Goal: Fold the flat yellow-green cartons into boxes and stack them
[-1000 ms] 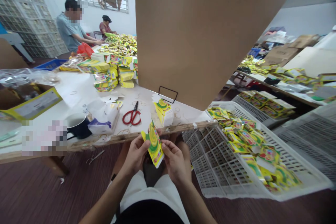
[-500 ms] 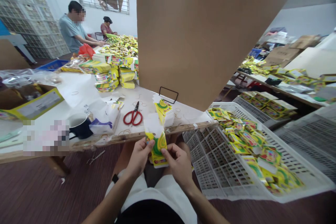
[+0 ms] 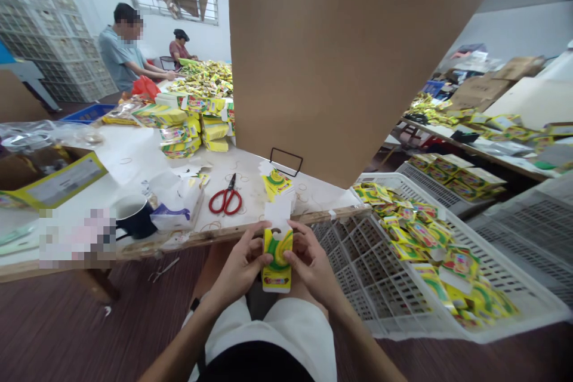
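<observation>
I hold a small yellow-and-green packet (image 3: 277, 259) upright above my lap, just below the table's front edge. Its white flap stands open at the top. My left hand (image 3: 242, 265) pinches its left side and my right hand (image 3: 313, 262) pinches its right side, thumbs on the front. A stack of the same flat packets (image 3: 278, 184) lies on the table right behind it. Red-handled scissors (image 3: 226, 198) lie to the left of that stack.
A white plastic crate (image 3: 358, 286) with several finished packets stands at my right. A tall cardboard sheet (image 3: 340, 65) rises behind the table. A dark mug (image 3: 134, 215) and a white bag (image 3: 176, 200) sit at left. Two people work at the far end.
The packet has turned from tilted to upright and facing me, with its white flap raised. Both hands have shifted slightly right and up towards the table edge.
</observation>
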{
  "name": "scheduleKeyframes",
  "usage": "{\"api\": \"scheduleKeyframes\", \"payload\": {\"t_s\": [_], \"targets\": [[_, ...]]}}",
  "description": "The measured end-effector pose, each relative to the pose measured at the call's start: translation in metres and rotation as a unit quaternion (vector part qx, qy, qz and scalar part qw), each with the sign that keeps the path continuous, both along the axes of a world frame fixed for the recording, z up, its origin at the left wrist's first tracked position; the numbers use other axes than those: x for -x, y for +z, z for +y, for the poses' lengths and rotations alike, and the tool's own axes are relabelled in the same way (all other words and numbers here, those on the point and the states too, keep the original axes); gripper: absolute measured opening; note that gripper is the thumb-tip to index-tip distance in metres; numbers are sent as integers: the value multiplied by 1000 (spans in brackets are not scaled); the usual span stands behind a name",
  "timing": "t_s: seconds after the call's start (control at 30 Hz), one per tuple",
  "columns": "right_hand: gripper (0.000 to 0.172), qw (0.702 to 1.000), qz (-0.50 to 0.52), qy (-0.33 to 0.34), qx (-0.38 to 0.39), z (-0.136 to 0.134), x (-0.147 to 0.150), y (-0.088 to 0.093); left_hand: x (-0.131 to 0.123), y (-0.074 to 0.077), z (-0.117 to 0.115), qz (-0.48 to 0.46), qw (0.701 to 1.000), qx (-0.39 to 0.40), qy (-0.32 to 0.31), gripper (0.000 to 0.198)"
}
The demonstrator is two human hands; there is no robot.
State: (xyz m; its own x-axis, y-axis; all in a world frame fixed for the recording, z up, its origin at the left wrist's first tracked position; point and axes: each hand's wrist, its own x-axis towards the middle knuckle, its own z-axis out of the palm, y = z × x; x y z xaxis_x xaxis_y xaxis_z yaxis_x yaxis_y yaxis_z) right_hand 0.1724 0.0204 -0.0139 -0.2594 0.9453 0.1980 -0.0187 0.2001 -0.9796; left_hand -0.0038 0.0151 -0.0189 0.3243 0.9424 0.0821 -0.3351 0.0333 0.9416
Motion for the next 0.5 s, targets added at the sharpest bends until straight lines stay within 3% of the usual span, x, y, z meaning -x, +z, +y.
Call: {"api": "scheduleKeyframes", "payload": {"t_s": [0.07, 0.17, 0.3, 0.37, 0.5], "targets": [[32, 999, -34, 29, -9, 2, -7, 4, -1, 1, -1, -3, 1000, 7, -26, 45], [12, 991, -119, 20, -54, 5, -15, 7, -6, 1, -5, -9, 998, 22, -54, 40], [19, 981, -159, -31, -107, 7, -18, 5, -11, 2, -8, -10, 998, 31, -55, 64], [21, 985, -124, -58, -108, 7, -16, 1, -10, 3, -8, -4, 998, 30, -54, 79], [39, 995, -51, -56, -68, 7, -10, -5, -5, 5, -6, 14, 998, 28, -51, 85]]}}
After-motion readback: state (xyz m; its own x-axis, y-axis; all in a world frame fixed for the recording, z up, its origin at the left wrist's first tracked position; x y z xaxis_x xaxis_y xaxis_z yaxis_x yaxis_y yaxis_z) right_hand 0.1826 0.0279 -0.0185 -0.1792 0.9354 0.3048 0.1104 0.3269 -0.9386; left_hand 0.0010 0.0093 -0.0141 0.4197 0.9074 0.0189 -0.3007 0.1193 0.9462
